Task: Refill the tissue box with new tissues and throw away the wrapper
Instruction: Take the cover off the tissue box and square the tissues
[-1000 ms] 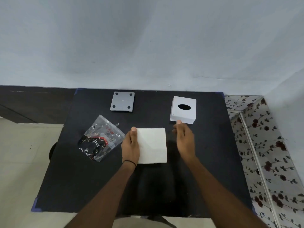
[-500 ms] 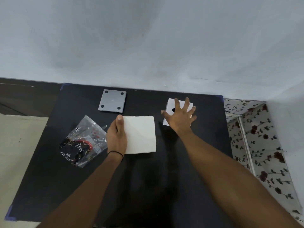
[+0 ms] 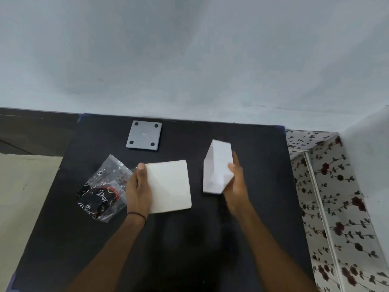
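With our right hand [image 3: 235, 182] gripping the tilted tissue box [image 3: 217, 167] right of centre and our left hand [image 3: 139, 186] flat on the tissue stack [image 3: 170, 186], we risk fumbling the box onto the bench [image 3: 210, 239].

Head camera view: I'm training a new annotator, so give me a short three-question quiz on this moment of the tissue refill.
1. True or false: the right hand holds the white tissue box tilted.
2. What does the left hand rest on?
A. grey base plate
B. tissue stack
C. plastic wrapper
3. Fill in: the wrapper lies to the ___ of the tissue stack.

Key: 1 true; 2 B; 3 left
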